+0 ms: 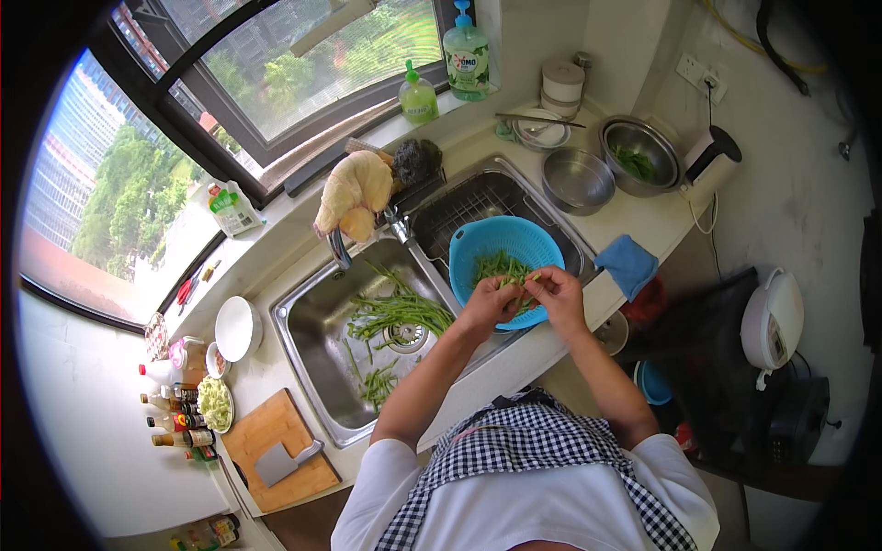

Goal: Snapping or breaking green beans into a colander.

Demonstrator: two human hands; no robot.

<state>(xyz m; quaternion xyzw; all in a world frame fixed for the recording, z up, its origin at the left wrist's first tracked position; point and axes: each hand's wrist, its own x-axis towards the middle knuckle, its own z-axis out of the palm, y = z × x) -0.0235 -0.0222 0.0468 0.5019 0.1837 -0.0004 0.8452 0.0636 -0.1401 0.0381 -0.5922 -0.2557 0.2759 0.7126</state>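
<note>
Both my left hand (493, 301) and my right hand (557, 293) are over the near side of a blue plastic colander (465, 251), fingertips close together, pinching a piece of green vegetable stem (513, 281) between them. Cut green stem pieces (497, 265) lie inside the colander, which rests over the right sink basin. In the left stainless steel basin (310, 337), long green stems (403, 313) lie around the drain, and shorter pieces (377, 387) lie nearer me. My fingers partly hide the held piece.
Left of the sink, a cleaver (277, 465) lies on a wooden cutting board (255, 420), near a plate of chopped vegetable (215, 405) and bottles. A faucet (400, 224) stands between the basins. Metal bowls (577, 180) and a blue cloth (627, 266) are at the right.
</note>
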